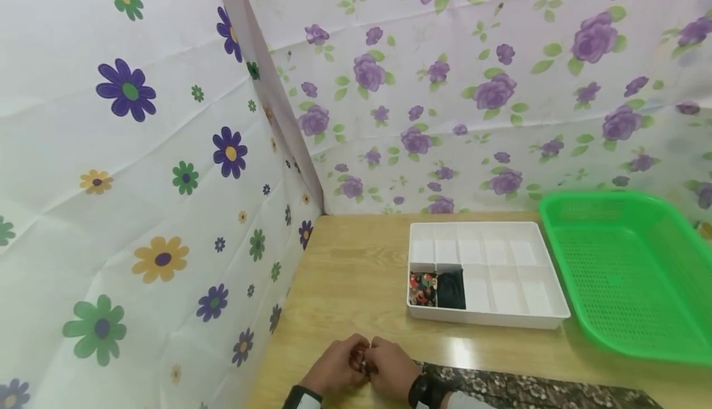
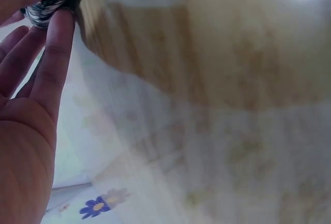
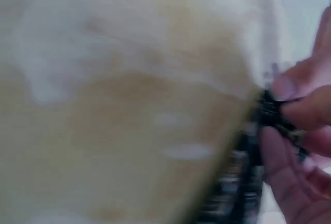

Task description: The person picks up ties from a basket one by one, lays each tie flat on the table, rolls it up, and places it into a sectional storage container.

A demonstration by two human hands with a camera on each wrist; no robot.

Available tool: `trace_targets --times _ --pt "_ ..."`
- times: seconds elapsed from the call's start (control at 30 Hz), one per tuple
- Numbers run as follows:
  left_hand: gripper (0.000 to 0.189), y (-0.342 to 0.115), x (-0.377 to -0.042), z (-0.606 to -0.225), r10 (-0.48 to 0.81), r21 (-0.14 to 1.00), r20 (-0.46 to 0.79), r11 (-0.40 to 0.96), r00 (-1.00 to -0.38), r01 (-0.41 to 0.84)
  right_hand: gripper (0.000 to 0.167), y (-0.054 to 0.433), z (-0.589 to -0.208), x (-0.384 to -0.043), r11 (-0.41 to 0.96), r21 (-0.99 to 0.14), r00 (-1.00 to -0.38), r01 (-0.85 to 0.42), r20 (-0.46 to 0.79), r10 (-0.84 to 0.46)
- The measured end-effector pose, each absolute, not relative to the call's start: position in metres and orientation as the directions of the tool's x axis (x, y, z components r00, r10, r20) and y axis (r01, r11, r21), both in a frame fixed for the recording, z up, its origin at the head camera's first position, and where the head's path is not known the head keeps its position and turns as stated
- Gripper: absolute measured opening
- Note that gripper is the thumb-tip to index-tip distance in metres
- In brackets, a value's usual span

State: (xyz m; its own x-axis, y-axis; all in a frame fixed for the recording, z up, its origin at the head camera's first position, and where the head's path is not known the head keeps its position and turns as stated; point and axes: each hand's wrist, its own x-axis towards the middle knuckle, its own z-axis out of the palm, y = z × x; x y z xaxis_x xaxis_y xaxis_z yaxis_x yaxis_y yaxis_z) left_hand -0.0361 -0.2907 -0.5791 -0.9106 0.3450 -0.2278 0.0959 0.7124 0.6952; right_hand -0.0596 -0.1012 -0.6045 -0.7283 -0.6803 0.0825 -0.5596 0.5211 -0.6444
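Note:
A dark necktie with a pale floral pattern stretches along the table's front, its wide end toward the right. Its other end is wound into a small roll between the hands. My left hand pinches this roll from the left, thumb above and fingers beneath in the left wrist view. Facing it, my right hand grips the roll between thumb and fingers, where the flat length runs off. Fingers cover much of the roll.
Behind the hands stands a white divided tray. Two front-left compartments hold a colourful patterned cloth and a black cloth. A green plastic basket is at the right. Flowered sheets hang at the left and back.

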Motion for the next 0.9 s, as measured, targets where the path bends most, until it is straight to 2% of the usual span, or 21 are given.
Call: trace_targets --times 0.13,0.37,0.43,0.53,0.7,0.9 --pt "0.045 -0.289 -0.038 -0.579 0.339 0.712 -0.207 0.696 -0.918 0.097 0.028 -0.095 -0.607 -0.063 0.521 -0.677 -0.750 -0.520 0.069 -0.658" --pt "0.049 -0.287 -0.040 -0.576 0.365 0.677 -0.194 0.721 -0.911 0.144 0.021 -0.105 -0.585 -0.065 0.589 -0.537 -0.715 -0.604 0.037 -0.698" --pt "0.052 -0.287 -0.040 -0.576 0.369 0.665 -0.203 0.731 -0.907 0.149 0.020 -0.108 -0.588 -0.062 0.574 -0.558 -0.712 -0.599 0.045 -0.700" --pt "0.053 -0.288 -0.040 -0.577 0.363 0.690 -0.210 0.713 -0.908 0.125 0.020 -0.107 -0.599 -0.061 0.549 -0.620 -0.740 -0.561 0.078 -0.668" --pt "0.047 -0.286 -0.043 -0.580 0.323 0.753 -0.216 0.656 -0.922 0.054 0.023 -0.098 -0.608 -0.060 0.505 -0.702 -0.781 -0.502 0.117 -0.613" --pt "0.051 -0.288 -0.041 -0.580 0.327 0.712 -0.224 0.698 -0.918 0.075 0.012 -0.101 -0.595 -0.060 0.552 -0.604 -0.731 -0.574 0.075 -0.678"
